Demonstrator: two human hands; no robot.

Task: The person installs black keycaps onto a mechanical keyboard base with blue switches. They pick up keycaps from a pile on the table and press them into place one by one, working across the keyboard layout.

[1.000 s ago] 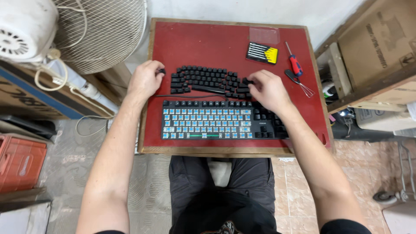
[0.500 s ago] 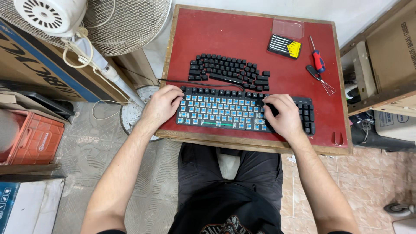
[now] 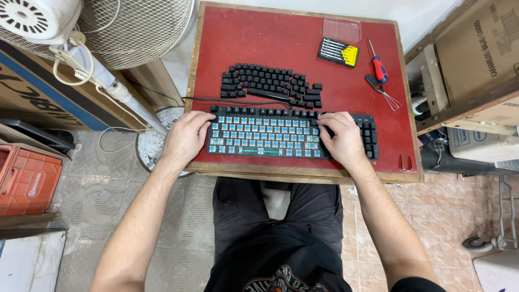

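Observation:
A black keyboard [image 3: 270,135] with most keycaps off, showing blue switches, lies near the front edge of a small red-topped table [image 3: 292,43]. My left hand [image 3: 186,138] grips the keyboard's left end. My right hand [image 3: 341,141] rests flat on its right part, covering several switches, fingers curled over the top row. Behind the keyboard lies a pile of loose black keycaps [image 3: 267,84] laid out in rows. The keyboard's black cable [image 3: 216,100] runs along the table between the keycaps and the keyboard.
A small screwdriver set in a black and yellow case [image 3: 338,52], a red-handled screwdriver [image 3: 378,67] and a wire keycap puller [image 3: 383,92] lie at the back right. A white standing fan [image 3: 108,32] is at the left, cardboard boxes [image 3: 476,54] at the right, an orange crate [image 3: 24,181] on the floor.
Both hands came back from the keycap pile to the keyboard and now hold its two ends. The view has shifted, so the table sits further right in frame.

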